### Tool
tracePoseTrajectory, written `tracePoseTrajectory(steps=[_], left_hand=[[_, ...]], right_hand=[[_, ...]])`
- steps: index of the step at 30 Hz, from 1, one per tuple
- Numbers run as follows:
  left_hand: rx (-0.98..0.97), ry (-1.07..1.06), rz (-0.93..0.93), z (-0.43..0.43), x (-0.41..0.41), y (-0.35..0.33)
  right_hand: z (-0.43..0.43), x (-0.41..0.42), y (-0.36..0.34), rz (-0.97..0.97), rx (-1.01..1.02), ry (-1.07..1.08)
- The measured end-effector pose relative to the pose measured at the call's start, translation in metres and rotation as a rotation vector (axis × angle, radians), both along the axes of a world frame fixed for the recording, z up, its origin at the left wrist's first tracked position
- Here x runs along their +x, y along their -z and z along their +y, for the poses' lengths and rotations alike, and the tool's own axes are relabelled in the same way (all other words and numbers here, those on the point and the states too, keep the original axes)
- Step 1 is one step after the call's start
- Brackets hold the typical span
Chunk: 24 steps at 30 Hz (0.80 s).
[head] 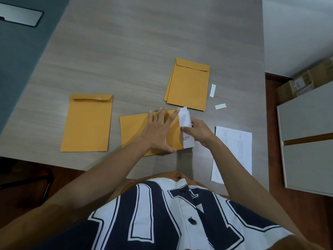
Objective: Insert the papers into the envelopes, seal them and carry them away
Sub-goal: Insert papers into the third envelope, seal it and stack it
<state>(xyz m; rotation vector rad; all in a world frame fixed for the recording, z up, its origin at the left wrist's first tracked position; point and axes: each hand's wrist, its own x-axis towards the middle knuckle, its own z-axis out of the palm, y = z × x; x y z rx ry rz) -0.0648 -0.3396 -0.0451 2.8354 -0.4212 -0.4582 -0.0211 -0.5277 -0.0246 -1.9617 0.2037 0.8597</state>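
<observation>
Under left hand: envelope; right hand pinches protruding paper.

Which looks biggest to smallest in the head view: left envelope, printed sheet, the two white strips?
1. Left envelope
2. Printed sheet, close and partly covered, so unsure
3. Two white strips, alike

Table with envelopes, papers, white strips

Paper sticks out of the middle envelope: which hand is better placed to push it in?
Right, probably. The right hand pinches the paper at the open end of the envelope; the left hand lies spread flat on the envelope, pinning it to the table.
</observation>
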Motion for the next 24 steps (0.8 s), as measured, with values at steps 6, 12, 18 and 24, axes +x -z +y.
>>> tracePoseTrajectory(steps=[6,12,18,24], left_hand=[[-0.006,0.010,-0.004,-0.001,0.001,-0.003],[-0.041,0.039,-0.025,-0.012,0.002,-0.007],[-0.057,0.034,-0.042,-0.012,0.000,-0.007],[-0.060,0.041,-0.051,-0.012,-0.002,-0.007]], right_hand=[[-0.016,0.005,-0.005,0.054,0.042,0.098],[-0.003,0.001,-0.001,0.223,0.193,0.069],[0.001,0.004,0.000,0.248,0.198,0.051],[0.002,0.006,0.000,0.312,0.250,0.028]])
